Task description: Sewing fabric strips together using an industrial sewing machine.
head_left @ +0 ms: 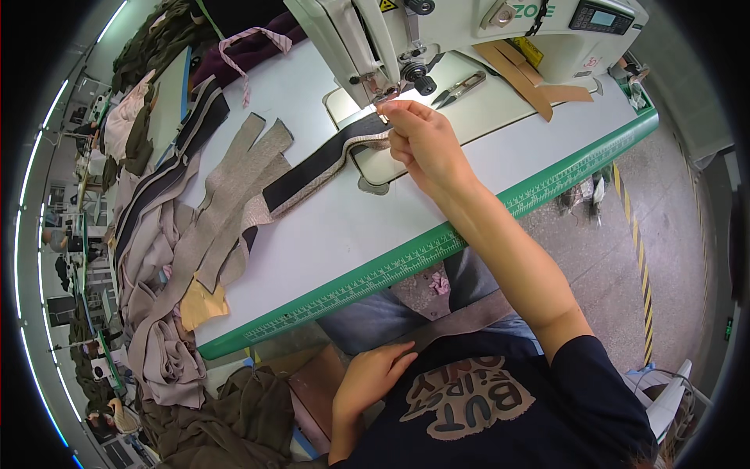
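Note:
My right hand (422,144) pinches the end of a long fabric strip (312,168), dark on one side and beige along its edge, right below the presser foot (380,95) of a white sewing machine (469,23). The strip trails left across the white table (328,242) toward a heap of beige strips (234,195). My left hand (371,375) rests down in my lap below the table edge, fingers loosely apart, holding nothing.
Small thread snips (461,86) lie on the machine bed beside brown paper strips (523,74). Piles of beige and dark cloth (156,313) hang off the table's left end. A green ruler edge (437,250) runs along the table front. Olive fabric (234,414) lies on the floor.

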The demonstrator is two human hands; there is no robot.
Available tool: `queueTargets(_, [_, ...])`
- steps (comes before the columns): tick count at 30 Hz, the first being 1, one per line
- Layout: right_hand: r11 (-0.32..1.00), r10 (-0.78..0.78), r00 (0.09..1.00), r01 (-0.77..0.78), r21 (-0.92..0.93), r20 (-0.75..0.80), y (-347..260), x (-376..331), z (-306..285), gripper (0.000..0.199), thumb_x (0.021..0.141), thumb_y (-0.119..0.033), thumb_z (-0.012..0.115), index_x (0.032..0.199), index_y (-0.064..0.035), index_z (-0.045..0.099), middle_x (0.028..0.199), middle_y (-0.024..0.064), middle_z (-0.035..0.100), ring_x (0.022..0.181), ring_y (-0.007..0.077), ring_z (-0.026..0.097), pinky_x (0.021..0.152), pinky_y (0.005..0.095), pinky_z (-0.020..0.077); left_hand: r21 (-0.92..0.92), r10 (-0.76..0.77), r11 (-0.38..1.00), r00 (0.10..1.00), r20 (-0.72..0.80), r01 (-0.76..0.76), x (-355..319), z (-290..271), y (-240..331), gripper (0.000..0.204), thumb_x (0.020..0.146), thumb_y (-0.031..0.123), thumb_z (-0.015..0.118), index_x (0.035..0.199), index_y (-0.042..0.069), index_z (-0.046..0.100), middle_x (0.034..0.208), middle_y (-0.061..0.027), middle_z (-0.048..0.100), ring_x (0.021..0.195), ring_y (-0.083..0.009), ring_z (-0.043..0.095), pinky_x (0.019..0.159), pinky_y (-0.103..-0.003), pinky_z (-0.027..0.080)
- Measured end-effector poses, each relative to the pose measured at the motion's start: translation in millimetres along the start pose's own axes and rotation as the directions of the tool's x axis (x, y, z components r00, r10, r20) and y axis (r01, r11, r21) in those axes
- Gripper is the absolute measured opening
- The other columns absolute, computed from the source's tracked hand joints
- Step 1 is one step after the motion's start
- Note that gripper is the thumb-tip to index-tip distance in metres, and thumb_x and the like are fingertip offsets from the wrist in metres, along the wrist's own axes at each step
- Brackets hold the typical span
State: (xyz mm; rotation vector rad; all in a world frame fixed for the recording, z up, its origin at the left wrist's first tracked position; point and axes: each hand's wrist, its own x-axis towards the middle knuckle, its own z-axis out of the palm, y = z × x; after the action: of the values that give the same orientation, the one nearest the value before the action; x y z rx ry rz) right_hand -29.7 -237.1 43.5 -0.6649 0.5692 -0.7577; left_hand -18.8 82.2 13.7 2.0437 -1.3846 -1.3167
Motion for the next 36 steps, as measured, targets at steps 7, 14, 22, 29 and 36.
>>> queueTargets(7, [0.908,0.166,0.986,-0.142,0.394,-0.026,-15,11,-27,0.005,0.100,-0.005,0.061,0.099,-0.0006,0.058,0.065,-0.0073,0.028,0.053,0.0035,0.026,0.043,0.0200,0.0218,-0.047,-0.047,0.998,0.999,0.016,0.047,-4,-13,13,0.036,0.097,0.027,0.068,0.125,0.006,0.069,0.109,-0.0177,0.072,0.086,-0.0310,0.071,0.076,-0.035,0.054])
queueTargets(14, [0.890,0.100,0.992,-0.056,0.452,-0.075,-26,-3,-48,0.006,0.099,-0.006,0.062,0.100,-0.0005,0.058,0.065,-0.0077,0.026,0.052,0.0032,0.025,0.043,0.0194,0.0223,-0.215,0.011,0.976,0.991,-0.136,-0.040,-7,-43,22,0.036,0.095,0.014,0.069,0.130,0.004,0.066,0.117,-0.0125,0.070,0.079,-0.0171,0.067,0.072,-0.026,0.052])
queueTargets(22, [0.961,-0.058,0.997,0.069,-0.268,0.050,-23,-23,-51,0.013,0.100,-0.014,0.063,0.104,-0.0023,0.061,0.062,-0.0039,0.042,0.051,0.0077,0.035,0.046,0.0251,0.0343,-0.386,0.108,0.839,0.814,-0.571,-0.383,60,-92,64,0.028,0.101,0.007,0.059,0.128,-0.001,0.064,0.115,-0.0086,0.069,0.075,-0.0071,0.059,0.070,-0.023,0.049])
queueTargets(29, [-0.249,-0.354,0.826,0.369,-0.896,0.439,24,-20,-19,0.020,0.085,-0.005,0.062,0.105,-0.0037,0.061,0.070,0.0151,0.067,0.061,0.0300,0.066,0.058,0.0427,0.0517,0.073,0.194,0.974,0.613,-0.766,-0.216,159,-144,103,0.023,0.095,0.017,0.070,0.110,0.000,0.074,0.103,-0.0091,0.076,0.069,-0.0115,0.061,0.068,-0.028,0.051])
queueTargets(36, [-0.375,-0.175,0.828,0.444,-0.814,0.533,27,-17,-6,0.025,0.080,-0.003,0.061,0.105,-0.0065,0.059,0.069,0.0097,0.068,0.063,0.0338,0.066,0.057,0.0441,0.0507,-0.170,0.096,0.930,0.663,-0.742,-0.324,195,-158,100,0.022,0.093,0.018,0.072,0.096,-0.004,0.075,0.081,-0.0084,0.075,0.069,-0.0131,0.065,0.069,-0.028,0.051])
